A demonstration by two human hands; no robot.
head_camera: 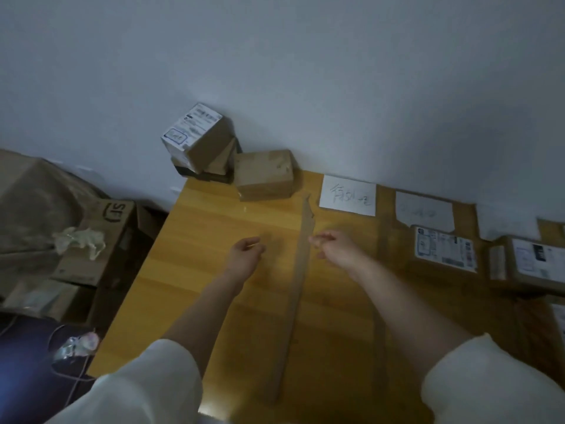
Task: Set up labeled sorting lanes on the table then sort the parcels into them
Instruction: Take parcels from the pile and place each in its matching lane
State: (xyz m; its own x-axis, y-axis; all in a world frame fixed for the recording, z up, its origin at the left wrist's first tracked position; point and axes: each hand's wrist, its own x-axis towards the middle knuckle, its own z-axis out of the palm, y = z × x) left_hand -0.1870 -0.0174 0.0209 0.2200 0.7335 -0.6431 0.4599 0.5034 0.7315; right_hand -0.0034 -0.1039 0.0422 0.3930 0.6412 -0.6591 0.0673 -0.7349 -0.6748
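Both hands hover over the wooden table (pixel 195 240), the left hand (pixel 244 255) loosely curled and holding nothing, the right hand (pixel 331 249) pinched narrow just beside the long cardboard strip (pixel 301 289), though I cannot tell if it touches. Best move now looks like nudging that strip straight, parallel to the second strip (pixel 379 338), so the lane under the handwritten label (pixel 347 195) stays even. Parcels (pixel 263 175) wait stacked at the far corner, with more parcels (pixel 444 249) already sitting in lanes to the right.
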